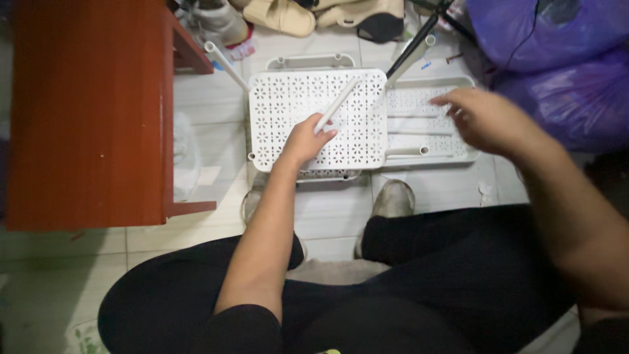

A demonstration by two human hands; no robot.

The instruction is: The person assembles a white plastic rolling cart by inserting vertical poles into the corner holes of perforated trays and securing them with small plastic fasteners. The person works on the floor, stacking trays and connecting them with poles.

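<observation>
My left hand grips the lower end of a white plastic tube that lies slanted across a white perforated shelf panel on the floor. My right hand hovers with fingers spread over a second perforated panel to the right, where more white tubes lie. It holds nothing. A third panel peeks out behind the first one.
A red-brown wooden cabinet stands at the left. Another white tube leans beside it. Shoes lie at the back, purple bags at the right. My black-trousered legs and shoes fill the foreground on the tiled floor.
</observation>
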